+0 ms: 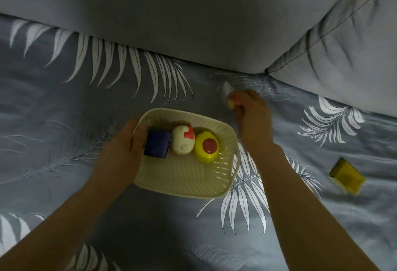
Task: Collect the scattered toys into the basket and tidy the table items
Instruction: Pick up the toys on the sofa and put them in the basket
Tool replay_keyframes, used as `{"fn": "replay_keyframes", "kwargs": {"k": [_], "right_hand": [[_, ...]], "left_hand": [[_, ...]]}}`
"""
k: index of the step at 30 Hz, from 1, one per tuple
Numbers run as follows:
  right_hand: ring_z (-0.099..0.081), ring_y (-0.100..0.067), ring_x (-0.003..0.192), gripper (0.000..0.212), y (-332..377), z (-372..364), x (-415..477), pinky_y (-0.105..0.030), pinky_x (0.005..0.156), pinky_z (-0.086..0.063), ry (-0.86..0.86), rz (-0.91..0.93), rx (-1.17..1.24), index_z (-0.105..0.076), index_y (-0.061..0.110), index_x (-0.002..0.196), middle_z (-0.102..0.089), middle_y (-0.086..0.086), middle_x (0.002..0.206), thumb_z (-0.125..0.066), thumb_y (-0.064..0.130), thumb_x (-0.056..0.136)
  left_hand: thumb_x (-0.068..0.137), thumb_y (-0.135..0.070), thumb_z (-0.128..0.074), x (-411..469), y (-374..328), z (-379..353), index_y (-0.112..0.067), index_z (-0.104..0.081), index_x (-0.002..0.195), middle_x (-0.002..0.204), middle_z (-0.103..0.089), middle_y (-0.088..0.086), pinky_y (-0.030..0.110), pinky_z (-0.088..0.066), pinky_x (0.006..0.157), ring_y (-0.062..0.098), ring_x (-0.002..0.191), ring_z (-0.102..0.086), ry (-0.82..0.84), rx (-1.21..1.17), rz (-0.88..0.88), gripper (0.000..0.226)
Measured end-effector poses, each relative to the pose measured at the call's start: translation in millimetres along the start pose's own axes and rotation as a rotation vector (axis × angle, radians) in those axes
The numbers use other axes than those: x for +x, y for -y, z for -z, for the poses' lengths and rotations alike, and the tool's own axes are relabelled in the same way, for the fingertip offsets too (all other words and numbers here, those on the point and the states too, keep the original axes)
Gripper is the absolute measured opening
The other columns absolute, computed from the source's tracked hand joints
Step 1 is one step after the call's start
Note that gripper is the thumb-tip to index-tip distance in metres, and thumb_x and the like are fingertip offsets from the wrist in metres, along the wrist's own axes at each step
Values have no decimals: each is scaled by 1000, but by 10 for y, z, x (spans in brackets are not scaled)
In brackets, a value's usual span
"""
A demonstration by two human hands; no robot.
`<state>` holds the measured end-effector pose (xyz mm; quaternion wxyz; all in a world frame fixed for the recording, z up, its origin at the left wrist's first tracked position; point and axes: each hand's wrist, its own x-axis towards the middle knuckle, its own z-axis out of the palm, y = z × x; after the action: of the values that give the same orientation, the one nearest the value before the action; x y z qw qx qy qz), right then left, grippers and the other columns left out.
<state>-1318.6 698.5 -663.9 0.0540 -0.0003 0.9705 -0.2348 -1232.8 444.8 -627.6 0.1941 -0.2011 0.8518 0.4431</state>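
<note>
Basket [184, 182] of cream plastic sits just below the middle of the frame on a bed sheet [86, 120]. It is a rounded rectangle with a smooth rolled rim, ribbed walls and rows of small slots in its floor and right wall.

Three toys lie in a row across its upper half, each touching the next. At the left is a dark blue block [158, 145], square-edged and matte. In the middle is a white egg-shaped toy [182, 143], smooth, with a red heart on top. At the right is a glossy yellow rounded toy [206, 147] with a red disc on its face.

The left hand [122, 150] grips the basket's left rim, its thumb over the edge beside the blue block. The right hand [253, 116], just upper right of the basket and motion-blurred, has its fingers curled round a small toy [232, 102] showing yellow and pink; the toy's shape cannot be made out.

A yellow block [348, 176], flat-faced and boxy, lies on the sheet at the right of the frame, well apart from the basket.

The sheet is soft grey-blue cloth printed with white feathery leaves. A plain grey padded cushion [171, 13] fills the top of the frame, and a second, creased cushion [343, 45] meets it at the upper right.
</note>
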Motion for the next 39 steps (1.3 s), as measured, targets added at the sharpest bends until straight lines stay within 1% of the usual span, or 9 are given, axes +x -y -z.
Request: {"fn": "replay_keyframes", "kwargs": {"k": [4, 6, 9, 13, 18, 24, 27, 31, 39], "right_hand": [[-56, -22, 105, 27, 490, 515, -394, -26, 86, -48, -157, 198, 65, -64, 13, 114, -62, -10, 118, -53, 8, 90], [-56, -24, 111, 32, 693, 545, -734, -31, 92, -49, -52, 307, 97, -63, 17, 116, -60, -9, 124, -48, 11, 89], [-61, -23, 100, 32, 681, 327, -1077, -33, 79, -55, 111, 438, 77, -68, 20, 106, -65, -3, 116, -48, 11, 83], [-68, -26, 89, 25, 424, 95, -1135, -35, 74, -59, 285, 421, 72, -72, 16, 97, -71, -5, 102, -53, 14, 81], [-67, -28, 94, 27, 367, 100, -1148, -38, 78, -59, 399, 335, 133, -73, 17, 100, -71, -5, 106, -51, 20, 85], [-64, -22, 100, 27, 71, 585, -939, -24, 88, -49, -204, 92, 95, -71, 11, 107, -68, -8, 111, -50, 21, 93], [-62, -28, 100, 31, -316, 527, -667, -30, 83, -48, -43, -199, -44, -60, 20, 121, -61, -8, 119, -56, 16, 90], [-59, -33, 107, 59, -651, 204, -480, -38, 91, -49, 270, -406, -131, -45, 28, 135, -53, -13, 127, -67, 44, 83], [-66, -28, 83, 37, -648, 57, -455, -30, 76, -51, 16, -432, 3, -69, 23, 113, -71, -10, 101, -55, 1, 86]], "left_hand": [[99, -40, -28, -9, -92, -42, -29, -48, 130, 105, -57, -5, 33, -39, 81, 19, 95, -55, 7, 17, -30, 39], [99, -41, -27, -10, -168, -70, -29, -47, 132, 103, -55, -5, 33, -38, 80, 20, 94, -54, 4, 17, -31, 40], [99, -43, -26, -5, -257, -99, -27, -46, 132, 104, -57, 1, 36, -40, 81, 24, 93, -54, -6, 34, -30, 42], [98, -49, -24, 1, -262, -214, -33, -42, 133, 106, -64, 12, 37, -45, 79, 33, 92, -61, -12, 100, -114, 42], [98, -44, -27, -41, -221, -301, -32, -43, 134, 107, -61, 7, 33, -39, 79, 27, 92, -57, -17, 78, -57, 41], [98, -49, -26, -110, -155, -248, -34, -46, 129, 110, -63, 5, 43, -47, 85, 29, 98, -60, 25, 57, -54, 40], [98, -43, -28, -119, -117, -228, -27, -49, 128, 104, -61, 4, 39, -43, 81, 30, 97, -59, 0, 72, -34, 39], [100, -41, -29, -132, -122, -247, -30, -50, 124, 100, -59, 0, 41, -44, 82, 26, 92, -57, -26, 79, -65, 35], [100, -42, -30, -142, -138, -298, -29, -51, 122, 97, -57, -3, 35, -39, 79, 23, 91, -56, -8, 69, -45, 33]]}}
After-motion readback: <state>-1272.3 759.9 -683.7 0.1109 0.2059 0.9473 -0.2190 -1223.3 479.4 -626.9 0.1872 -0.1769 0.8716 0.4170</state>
